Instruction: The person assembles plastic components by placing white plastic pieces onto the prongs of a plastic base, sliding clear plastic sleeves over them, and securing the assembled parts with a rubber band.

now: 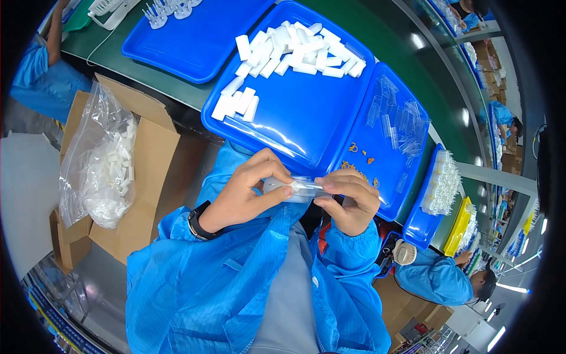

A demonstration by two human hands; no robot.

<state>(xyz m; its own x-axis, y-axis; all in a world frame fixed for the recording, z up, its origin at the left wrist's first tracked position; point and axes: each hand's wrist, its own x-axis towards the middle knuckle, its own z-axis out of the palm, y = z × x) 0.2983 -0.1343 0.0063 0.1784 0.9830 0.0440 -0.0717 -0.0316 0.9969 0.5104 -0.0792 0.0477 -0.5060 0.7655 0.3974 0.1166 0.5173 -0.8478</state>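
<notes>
In front of my chest, just off the near edge of the large blue tray (283,125), both hands are closed on one small assembly. My left hand (244,192) pinches a white plastic piece (272,184) between thumb and fingers. With its thumb and fingertips my right hand (352,197) grips a clear plastic sleeve (308,187), which meets the white piece. Fingers cover part of the joint, so how far the two overlap cannot be told. Many white oblong pieces (295,50) lie heaped at the tray's far side, with a smaller cluster at its left.
A right-hand blue tray (386,192) carries clear plastic sleeves (404,127) and small orange parts (354,171). White pronged parts (168,9) stand in another tray (177,50). At left, a cardboard box (156,159) holds a bag of white pieces (112,171). Co-workers (439,277) sit nearby.
</notes>
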